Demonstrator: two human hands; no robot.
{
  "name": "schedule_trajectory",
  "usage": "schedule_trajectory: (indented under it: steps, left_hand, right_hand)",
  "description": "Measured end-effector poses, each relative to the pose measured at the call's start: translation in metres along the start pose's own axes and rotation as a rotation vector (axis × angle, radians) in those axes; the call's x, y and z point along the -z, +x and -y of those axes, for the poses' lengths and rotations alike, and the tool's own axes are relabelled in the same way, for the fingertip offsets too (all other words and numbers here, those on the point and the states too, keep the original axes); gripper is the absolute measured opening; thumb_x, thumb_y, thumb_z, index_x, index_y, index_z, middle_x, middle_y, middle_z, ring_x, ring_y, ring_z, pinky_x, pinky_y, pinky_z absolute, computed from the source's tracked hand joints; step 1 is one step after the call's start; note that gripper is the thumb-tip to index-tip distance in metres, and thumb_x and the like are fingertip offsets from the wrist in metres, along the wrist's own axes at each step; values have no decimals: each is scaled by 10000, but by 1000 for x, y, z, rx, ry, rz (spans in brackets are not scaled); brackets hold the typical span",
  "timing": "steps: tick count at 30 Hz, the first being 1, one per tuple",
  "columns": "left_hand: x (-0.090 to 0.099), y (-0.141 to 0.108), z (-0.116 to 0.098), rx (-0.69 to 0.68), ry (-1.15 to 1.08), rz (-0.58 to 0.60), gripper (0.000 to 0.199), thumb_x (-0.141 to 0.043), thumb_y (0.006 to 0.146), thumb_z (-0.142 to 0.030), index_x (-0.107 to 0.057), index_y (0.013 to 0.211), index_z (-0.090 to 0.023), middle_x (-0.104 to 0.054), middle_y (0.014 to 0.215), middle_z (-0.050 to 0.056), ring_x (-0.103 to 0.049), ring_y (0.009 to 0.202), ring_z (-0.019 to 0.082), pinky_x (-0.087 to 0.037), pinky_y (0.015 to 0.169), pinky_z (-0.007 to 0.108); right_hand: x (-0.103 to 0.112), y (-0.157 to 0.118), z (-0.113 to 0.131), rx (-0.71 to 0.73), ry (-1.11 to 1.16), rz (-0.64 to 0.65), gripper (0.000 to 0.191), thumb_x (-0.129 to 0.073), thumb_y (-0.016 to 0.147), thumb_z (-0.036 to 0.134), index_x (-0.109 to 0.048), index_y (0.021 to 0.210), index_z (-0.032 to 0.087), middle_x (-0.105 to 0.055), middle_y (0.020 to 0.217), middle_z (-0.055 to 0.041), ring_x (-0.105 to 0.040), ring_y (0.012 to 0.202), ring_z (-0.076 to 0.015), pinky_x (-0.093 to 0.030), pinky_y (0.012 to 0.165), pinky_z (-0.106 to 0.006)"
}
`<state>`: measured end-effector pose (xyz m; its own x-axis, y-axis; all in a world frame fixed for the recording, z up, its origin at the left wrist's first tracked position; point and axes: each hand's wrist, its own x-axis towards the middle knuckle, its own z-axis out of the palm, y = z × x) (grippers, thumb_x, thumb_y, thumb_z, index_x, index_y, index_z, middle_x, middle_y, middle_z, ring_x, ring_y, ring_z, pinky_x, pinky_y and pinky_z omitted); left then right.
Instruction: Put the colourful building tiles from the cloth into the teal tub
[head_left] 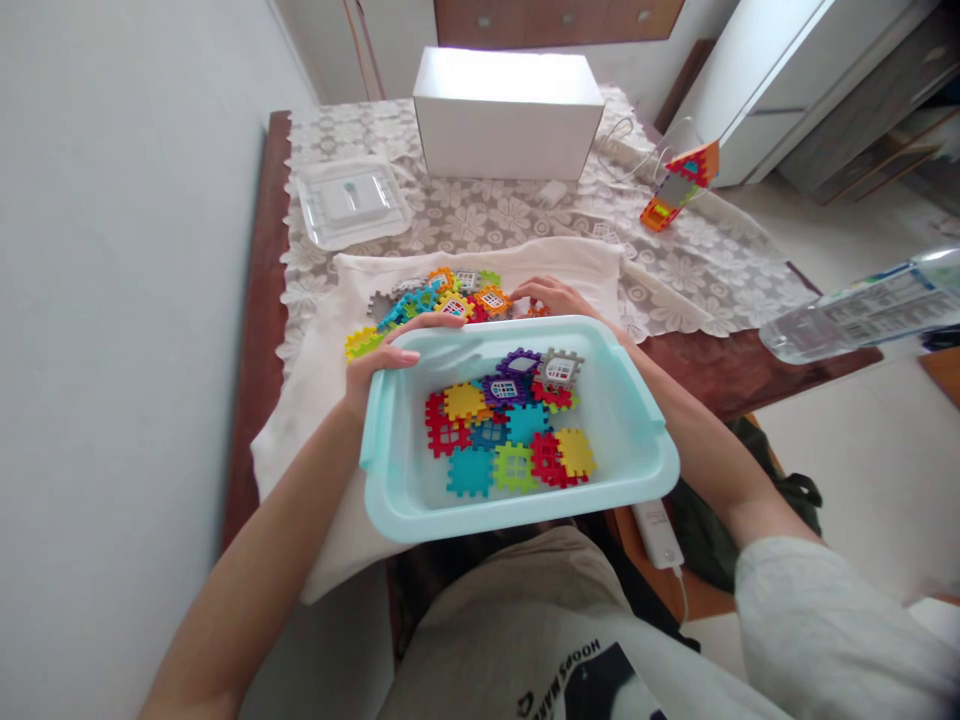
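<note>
My left hand (pixel 390 352) grips the left back rim of a light-blue plastic basin (pixel 517 520), thumb over the edge. Several interlocking plastic pieces lie in the basin, among them a yellow square (pixel 576 453), a teal square (pixel 470 471) and a purple window piece (pixel 503 390). Behind the basin a pile of colourful pieces (pixel 416 304) rests on a white cloth (pixel 585 262). Beyond the basin's back rim, my right hand (pixel 553 296) is at the right end of the pile, fingers bent beside an orange piece (pixel 537 311); its fingertips are partly hidden.
A white box (pixel 510 130) stands at the table's back, with a clear plastic tray (pixel 354 203) left of it. An assembled toy house (pixel 681 186) is at the back right. A clear bottle (pixel 862 308) juts in from the right. A wall (pixel 127 250) borders the left side.
</note>
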<state>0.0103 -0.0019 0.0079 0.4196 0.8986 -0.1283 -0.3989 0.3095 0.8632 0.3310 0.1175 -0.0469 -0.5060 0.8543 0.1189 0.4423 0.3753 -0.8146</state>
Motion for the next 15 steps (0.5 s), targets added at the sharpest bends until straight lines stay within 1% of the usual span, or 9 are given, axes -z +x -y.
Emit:
schedule_trajectory:
  steps: [3, 5, 7, 8, 11, 13, 15]
  left_hand:
    - [0, 2, 0, 7, 25, 1, 691, -728, 680, -356, -828, 1349, -216, -883, 1250, 110, -819, 1203, 430, -654, 1121, 542]
    - [-1, 2, 0, 9, 27, 18, 702, -734, 669, -357, -831, 1352, -223, -886, 1245, 102, -821, 1203, 432, -658, 1118, 537]
    - [-4, 2, -1, -10, 10, 33, 733, -730, 658, -360, -827, 1368, -207, -883, 1253, 110, -822, 1205, 443, -657, 1124, 541]
    - [-5, 2, -1, -18, 4, 35, 746, -725, 657, -362, -825, 1376, -193, -881, 1257, 118, -823, 1204, 448, -656, 1128, 545]
    - [-6, 2, 0, -11, 11, 32, 763, -712, 672, -366, -819, 1402, -170, -877, 1260, 131, -826, 1203, 453, -649, 1143, 552]
    - [-3, 2, 2, 3, 7, 53, 770, -714, 678, -382, -819, 1411, -169, -877, 1258, 135, -825, 1202, 456, -647, 1145, 557]
    - [2, 2, 6, 1, -7, 65, 753, -722, 687, -398, -826, 1401, -182, -878, 1258, 132, -822, 1210, 454, -645, 1145, 554]
  right_hand:
    - [3, 0, -8, 66, -88, -14, 312, -938, 849, 504, -815, 1069, 321, -817, 1358, -127, -679, 1328, -416, -484, 1203, -516]
    - [8, 0, -13, 66, -197, -5, 286, -897, 872, 441, -786, 1086, 286, -804, 1345, -157, -664, 1317, -415, -485, 1180, -519]
    - [13, -1, -20, 50, -279, 22, 275, -855, 882, 414, -764, 1091, 260, -801, 1280, -167, -669, 1261, -400, -501, 1132, -516]
    - [16, -1, -24, 49, -295, 35, 279, -846, 875, 411, -760, 1093, 259, -799, 1237, -156, -677, 1219, -390, -511, 1107, -514]
    - [23, -3, -36, 60, -256, 16, 319, -869, 832, 436, -785, 1104, 294, -787, 1146, -100, -699, 1120, -366, -543, 1066, -513]
    - [27, -5, -41, 48, -204, -19, 351, -897, 803, 473, -812, 1103, 313, -785, 1131, -85, -705, 1086, -350, -561, 1058, -509]
    - [30, -7, -41, 14, -163, -26, 377, -924, 774, 507, -836, 1082, 307, -785, 1112, -83, -705, 1044, -324, -577, 1042, -493]
